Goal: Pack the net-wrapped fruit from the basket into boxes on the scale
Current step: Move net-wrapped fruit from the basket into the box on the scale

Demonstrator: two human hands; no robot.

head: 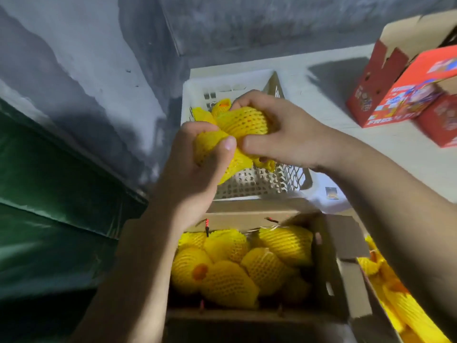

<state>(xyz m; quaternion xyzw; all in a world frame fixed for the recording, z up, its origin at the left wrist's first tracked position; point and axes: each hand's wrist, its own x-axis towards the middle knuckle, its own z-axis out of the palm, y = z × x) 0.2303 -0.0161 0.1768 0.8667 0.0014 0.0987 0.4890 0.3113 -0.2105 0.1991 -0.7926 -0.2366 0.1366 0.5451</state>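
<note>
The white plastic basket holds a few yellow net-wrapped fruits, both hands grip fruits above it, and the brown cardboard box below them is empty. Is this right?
One part is wrong: the brown cardboard box is not empty. The head view shows several yellow net-wrapped fruits in it. The rest holds: the left hand and right hand grip fruits above the white plastic basket.

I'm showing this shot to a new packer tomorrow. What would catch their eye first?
Bright yellow net-wrapped fruit gripped by the left hand and right hand at centre, above a white plastic basket. Just below, an open cardboard box is nearly full of the same yellow-netted fruit. Red printed boxes stand at the upper right.
</note>
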